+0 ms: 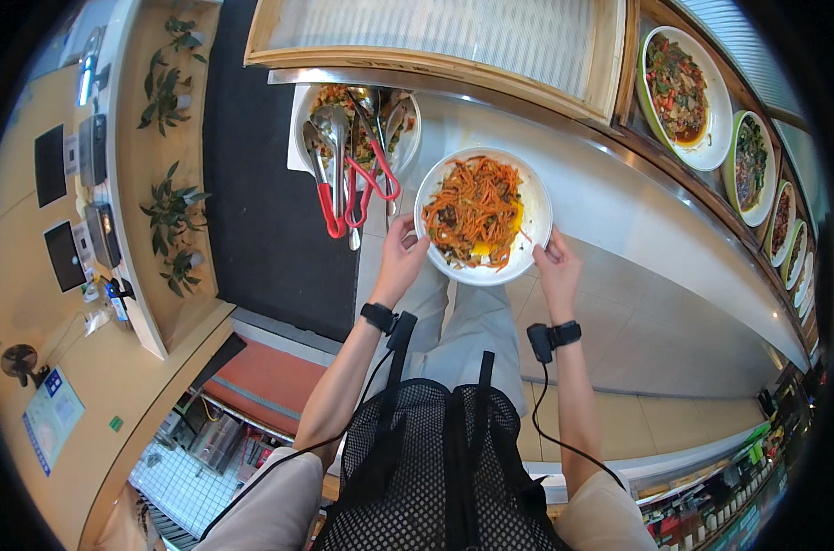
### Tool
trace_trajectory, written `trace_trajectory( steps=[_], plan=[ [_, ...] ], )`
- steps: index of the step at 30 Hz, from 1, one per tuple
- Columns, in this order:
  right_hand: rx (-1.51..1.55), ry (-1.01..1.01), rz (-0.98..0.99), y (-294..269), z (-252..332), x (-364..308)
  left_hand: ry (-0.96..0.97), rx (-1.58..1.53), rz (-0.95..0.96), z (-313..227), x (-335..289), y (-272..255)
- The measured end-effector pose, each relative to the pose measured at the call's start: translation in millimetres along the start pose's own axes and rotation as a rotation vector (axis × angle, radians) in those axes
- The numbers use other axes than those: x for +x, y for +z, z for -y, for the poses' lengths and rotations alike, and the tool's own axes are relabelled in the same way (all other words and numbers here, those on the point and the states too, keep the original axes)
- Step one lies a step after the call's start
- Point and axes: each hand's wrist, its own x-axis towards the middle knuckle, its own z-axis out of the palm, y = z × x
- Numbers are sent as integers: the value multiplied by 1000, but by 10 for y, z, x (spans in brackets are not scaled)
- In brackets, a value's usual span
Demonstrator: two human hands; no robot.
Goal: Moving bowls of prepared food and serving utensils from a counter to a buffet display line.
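Note:
Between my hands is a round white bowl (543, 204) of shredded carrot (476, 202) with darker bits mixed in and some yellow beneath. My left hand (401, 254) grips its left rim, thumb on the edge. At the opposite rim, my right hand (557, 266) pinches the lower right edge. The fingers under the bowl are hidden. Just left of it, a second white bowl (411, 147) of chopped food stands on the counter. Several metal tongs with red handles (330, 211) and spoons lie across that bowl.
A wooden-framed display tray (435, 60) runs above the steel counter (610, 207). Along the right stands a row of dishes, the nearest a large plate of food (678, 87). A black mat (279, 184) lies left. Beyond it are potted plants (169, 211) and a desk with monitors (65, 257).

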Motion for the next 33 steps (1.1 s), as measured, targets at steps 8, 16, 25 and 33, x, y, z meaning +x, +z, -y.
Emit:
trace_trajectory(
  steps=[8, 16, 25, 33],
  plan=[
    [-105, -116, -2, 95, 76, 492, -34, -117, -107, -24, 407, 281],
    [-72, -221, -94, 163, 192, 837, -46, -256, -157, -20, 776, 444],
    [152, -214, -87, 105, 283, 828, -17, -310, -131, -280, 774, 611],
    [161, -81, -203, -895, 378, -271, -107, -119, 26, -665, -87, 1065]
  ],
)
